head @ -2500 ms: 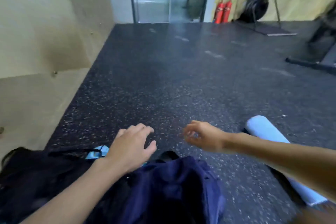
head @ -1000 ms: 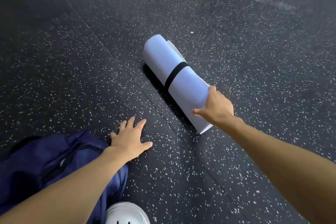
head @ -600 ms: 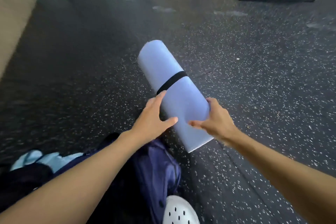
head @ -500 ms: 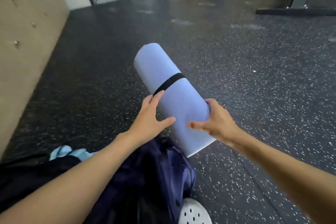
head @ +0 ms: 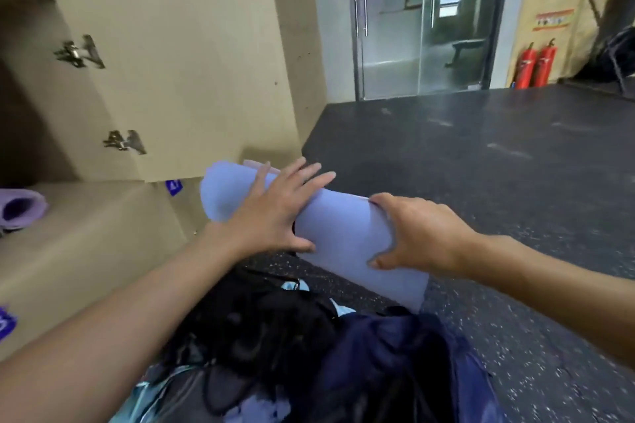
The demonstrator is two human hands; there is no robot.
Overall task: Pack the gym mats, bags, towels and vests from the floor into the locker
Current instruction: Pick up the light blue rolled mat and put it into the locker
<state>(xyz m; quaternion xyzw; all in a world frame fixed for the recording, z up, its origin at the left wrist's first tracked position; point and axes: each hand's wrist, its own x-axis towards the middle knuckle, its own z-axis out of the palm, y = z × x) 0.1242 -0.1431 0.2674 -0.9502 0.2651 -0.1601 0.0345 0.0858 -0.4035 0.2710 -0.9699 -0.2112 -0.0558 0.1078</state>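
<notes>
We are holding the rolled blue gym mat [head: 343, 230] right of the locker [head: 178, 72], left hand [head: 275, 213] pressing spread-fingered, right hand [head: 422, 233] gripping it; blue tag [head: 173, 186] blurring beyond reading.

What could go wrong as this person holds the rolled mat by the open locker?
1. The left hand lies flat on the rolled blue mat; only the right hand curls round it, so it might slip onto the black bag and navy bag.
2. Its far end is close to the open locker door and may bump it.
3. A purple mat already lies inside and could crowd it.
</notes>
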